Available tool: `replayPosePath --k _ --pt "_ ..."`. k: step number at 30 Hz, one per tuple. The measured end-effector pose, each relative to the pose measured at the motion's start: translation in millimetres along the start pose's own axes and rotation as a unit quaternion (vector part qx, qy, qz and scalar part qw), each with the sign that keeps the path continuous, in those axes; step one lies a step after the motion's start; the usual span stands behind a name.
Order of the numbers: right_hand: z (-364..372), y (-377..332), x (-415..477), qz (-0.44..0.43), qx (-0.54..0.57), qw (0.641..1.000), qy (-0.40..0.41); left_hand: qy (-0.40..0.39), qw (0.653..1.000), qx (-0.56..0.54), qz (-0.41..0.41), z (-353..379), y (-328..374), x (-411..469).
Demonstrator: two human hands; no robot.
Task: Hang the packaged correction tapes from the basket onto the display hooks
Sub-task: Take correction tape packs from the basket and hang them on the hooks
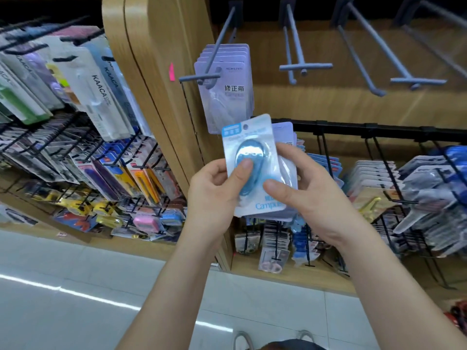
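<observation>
1. both hands are clamped on one little stack of packaged correction tapes (283, 137), held up in front of the wooden display panel (353, 107), just below the loaded hook (199, 77) near its upper left corner.
2. left hand (214, 190) has its thumb pressed on the blister of the blue pack (255, 147) at the front. right hand (313, 198) has its thumb on the lower part of that pack, fingers tucked behind the stack.
3. the packs fanned out behind look lilac, same as the lilac packs (227, 89) already on that hook.
4. my worry: the stack is fanned, so once one hand lets go to lift a single pack, the rest could slide and drop to the floor.
5. the hang hole (245, 126) is small and the hook carries a crossbar near its tip, so a rushed push could miss it or tear the card.
6. the blue one could also end up with the lilac ones by mistake. the empty hooks (305, 66) toward the upper right look like a better home, just my guess.
7. can't clearly make out the basket from here.
</observation>
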State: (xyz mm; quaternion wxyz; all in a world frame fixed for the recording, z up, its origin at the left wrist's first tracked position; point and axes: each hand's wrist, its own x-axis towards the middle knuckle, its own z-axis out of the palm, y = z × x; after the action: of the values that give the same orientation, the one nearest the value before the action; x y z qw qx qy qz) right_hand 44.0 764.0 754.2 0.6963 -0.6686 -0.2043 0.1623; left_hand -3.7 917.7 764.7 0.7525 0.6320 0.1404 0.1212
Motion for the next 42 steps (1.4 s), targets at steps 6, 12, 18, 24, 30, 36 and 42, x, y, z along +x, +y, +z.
replayPosePath --k 6,12,18,24,30,36,42 --pt "-20.7 0.0 -12.0 -0.013 -0.069 0.997 0.026 -0.022 0.999 -0.032 -0.014 8.5 1.1 -4.2" --pt "-32.3 -6.7 -28.5 0.0 0.008 0.998 0.065 0.01 0.979 0.148 0.14 -7.8 -1.2 -2.6" --pt "-24.0 -13.3 -31.3 -0.03 -0.006 0.999 0.045 -0.027 0.986 0.154 0.061 8.5 2.4 -1.4" --pt "-25.3 -10.8 -30.0 -0.031 -0.019 0.999 -0.012 -0.012 0.995 0.081 0.06 17.8 13.4 5.7" --pt "-38.7 -8.2 -26.5 0.017 -0.021 0.997 -0.072 0.005 0.988 0.089 0.128 20.3 18.5 9.6" --pt "-23.9 -14.9 -7.5 -0.001 -0.048 0.998 -0.047 0.081 0.986 0.043 0.14 7.7 21.9 13.6" --pt "-1.4 -17.5 13.1 -0.015 -0.059 0.996 -0.071 0.151 0.975 0.047 0.157 -13.7 31.6 16.9"
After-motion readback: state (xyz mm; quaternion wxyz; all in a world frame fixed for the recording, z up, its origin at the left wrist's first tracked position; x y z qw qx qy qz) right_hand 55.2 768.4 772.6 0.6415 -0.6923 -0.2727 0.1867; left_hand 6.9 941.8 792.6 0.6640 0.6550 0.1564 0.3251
